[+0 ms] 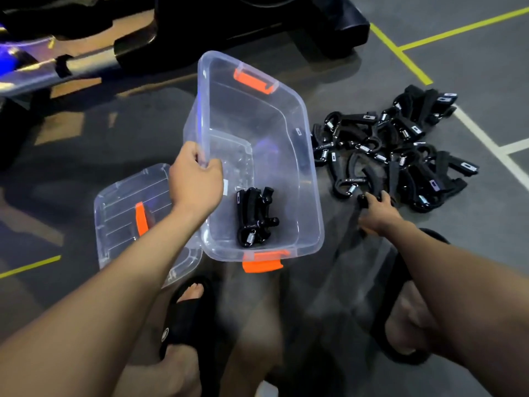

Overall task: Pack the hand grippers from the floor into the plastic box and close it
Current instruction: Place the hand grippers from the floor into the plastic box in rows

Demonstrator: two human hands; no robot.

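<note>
A clear plastic box (303,179) with orange latches stands open on the floor, tilted toward me. My left hand (196,179) grips its left rim. Inside, near the front wall, lie a couple of black hand grippers (256,217) with steel springs. To the right of the box lies a pile of several black hand grippers (400,150). My right hand (378,210) reaches into the near edge of that pile, its fingers curled round a black gripper handle. The clear lid (123,213) with an orange latch lies flat at the left, partly under my left forearm.
My two feet in black slides (186,313) stand on the grey floor just in front of the box. Dark gym machines (200,30) stand behind the box. Yellow and white lines (400,50) cross the floor at the right.
</note>
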